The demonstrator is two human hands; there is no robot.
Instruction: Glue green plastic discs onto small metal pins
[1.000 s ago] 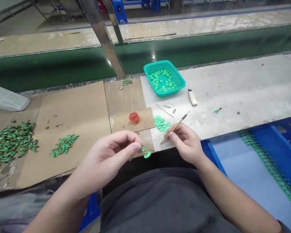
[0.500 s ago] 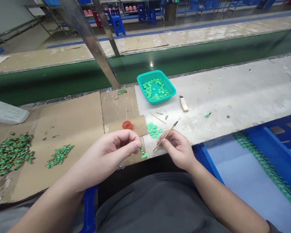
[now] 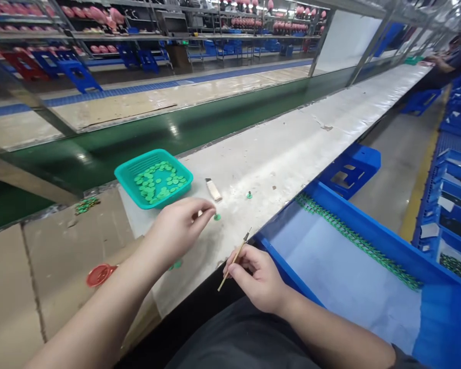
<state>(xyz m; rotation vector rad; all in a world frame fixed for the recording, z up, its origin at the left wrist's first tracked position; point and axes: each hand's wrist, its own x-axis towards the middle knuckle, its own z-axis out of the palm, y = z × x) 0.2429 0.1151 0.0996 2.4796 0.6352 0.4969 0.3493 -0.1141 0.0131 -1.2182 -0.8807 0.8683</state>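
Observation:
My left hand (image 3: 182, 223) is closed in a pinch over the white work surface, right of the green basket (image 3: 153, 204). A small piece with a green disc (image 3: 217, 217) at its lower end hangs from the fingertips. Lower down at the bench edge, my right hand (image 3: 255, 277) is closed around a thin wooden brush (image 3: 233, 263) with a dark, pointed tip angled up. Another small piece with a disc base (image 3: 249, 195) stands on the surface beyond the left fingertips. Loose green discs (image 3: 175, 265) lie partly hidden behind my left forearm.
A knife with a pale handle (image 3: 214, 190) lies beside the basket. At the left are a red dish (image 3: 99, 275) and a small green pile (image 3: 87, 205) on cardboard. A blue tray (image 3: 441, 312) at the right holds rows of green pieces. A person (image 3: 449, 66) sits farther along.
My view has swung to the right. The left hand has carried the small green piece rightward from beside the loose discs to near the standing piece. The right hand still holds the brush.

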